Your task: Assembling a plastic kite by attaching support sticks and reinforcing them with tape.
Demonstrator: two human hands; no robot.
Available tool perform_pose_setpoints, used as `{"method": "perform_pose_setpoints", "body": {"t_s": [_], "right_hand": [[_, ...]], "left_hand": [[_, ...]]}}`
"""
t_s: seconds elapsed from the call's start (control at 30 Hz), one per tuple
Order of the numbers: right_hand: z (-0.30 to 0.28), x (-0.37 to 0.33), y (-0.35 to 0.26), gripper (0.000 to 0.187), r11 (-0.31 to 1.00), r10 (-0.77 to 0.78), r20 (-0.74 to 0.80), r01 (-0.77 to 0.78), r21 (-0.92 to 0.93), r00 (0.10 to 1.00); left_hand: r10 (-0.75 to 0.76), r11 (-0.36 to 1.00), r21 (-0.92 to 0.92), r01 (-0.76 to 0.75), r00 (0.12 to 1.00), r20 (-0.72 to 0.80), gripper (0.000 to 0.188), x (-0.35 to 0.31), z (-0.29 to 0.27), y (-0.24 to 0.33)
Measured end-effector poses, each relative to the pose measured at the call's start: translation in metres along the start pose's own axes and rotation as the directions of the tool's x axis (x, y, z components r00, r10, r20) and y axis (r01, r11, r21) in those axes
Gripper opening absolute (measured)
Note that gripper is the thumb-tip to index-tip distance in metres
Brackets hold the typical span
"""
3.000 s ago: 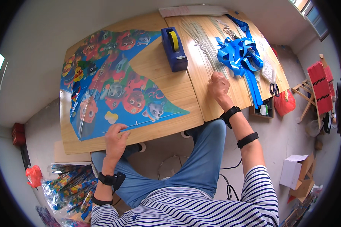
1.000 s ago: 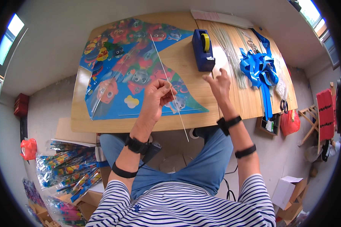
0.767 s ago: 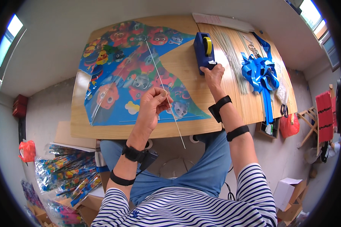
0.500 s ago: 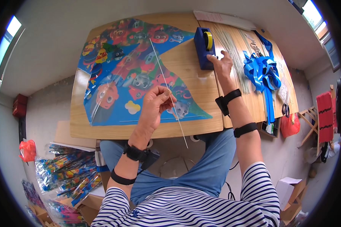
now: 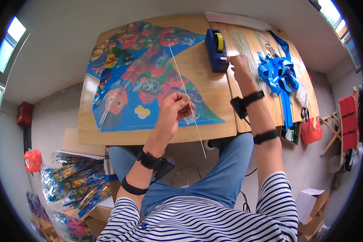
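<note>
My left hand (image 5: 174, 111) is closed, pinching a thin white rod (image 5: 177, 66) between thumb and fingertips. The rod slants over a shiny kite-like sheet (image 5: 142, 113) printed with colourful cartoon animals, and its near end reaches past the table edge. At the right, my right hand (image 5: 240, 68) is beside the front of a blue tape dispenser (image 5: 216, 58) with a yellow core. Its fingertips are pinched together at a short, shiny end of tape (image 5: 224, 59). Another thin rod (image 5: 177, 123) lies along the sheet's near edge.
Right of the dispenser lie a bundle of thin rods (image 5: 248, 44), a heap of blue ribbon (image 5: 278, 74) and black-handled scissors (image 5: 305, 114). Packed, colourful printed sheets (image 5: 74, 181) are piled in boxes at lower left. A red bag (image 5: 310, 131) hangs beyond the table's right edge.
My right hand's fingers have closed together at the dispenser's front, and the hand has turned slightly. My left hand with the rod has shifted a little to the right in view.
</note>
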State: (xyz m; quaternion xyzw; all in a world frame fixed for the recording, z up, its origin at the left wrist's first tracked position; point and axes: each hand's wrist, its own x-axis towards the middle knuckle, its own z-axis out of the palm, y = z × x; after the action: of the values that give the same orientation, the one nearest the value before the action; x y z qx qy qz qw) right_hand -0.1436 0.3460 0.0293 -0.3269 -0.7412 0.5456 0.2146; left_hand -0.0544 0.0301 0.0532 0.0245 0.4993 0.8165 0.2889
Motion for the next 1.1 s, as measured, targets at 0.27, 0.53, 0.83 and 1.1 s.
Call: {"method": "perform_pose_setpoints", "body": {"t_s": [0.27, 0.53, 0.83, 1.1], "right_hand": [[-0.220, -0.309, 0.024, 0.012, 0.881, 0.172, 0.358, -0.306, 0.360, 0.918], [-0.244, -0.390, 0.031, 0.005, 0.786, 0.301, 0.281, -0.404, 0.468, 0.911], [-0.237, -0.391, 0.039, 0.004, 0.773, 0.307, 0.300, -0.421, 0.475, 0.903], [-0.237, -0.393, 0.040, 0.003, 0.812, 0.287, 0.272, -0.384, 0.440, 0.918]], "left_hand": [[-0.159, 0.987, -0.024, 0.162, 0.983, 0.093, 0.006, 0.032, 0.055, -0.054], [-0.245, 0.967, 0.089, 0.238, 0.967, 0.070, 0.005, 0.012, 0.112, -0.086], [-0.208, 0.972, 0.117, 0.203, 0.977, 0.037, 0.006, -0.009, 0.122, -0.094], [-0.257, 0.960, 0.116, 0.254, 0.966, 0.011, 0.005, -0.016, 0.129, -0.099]]}}
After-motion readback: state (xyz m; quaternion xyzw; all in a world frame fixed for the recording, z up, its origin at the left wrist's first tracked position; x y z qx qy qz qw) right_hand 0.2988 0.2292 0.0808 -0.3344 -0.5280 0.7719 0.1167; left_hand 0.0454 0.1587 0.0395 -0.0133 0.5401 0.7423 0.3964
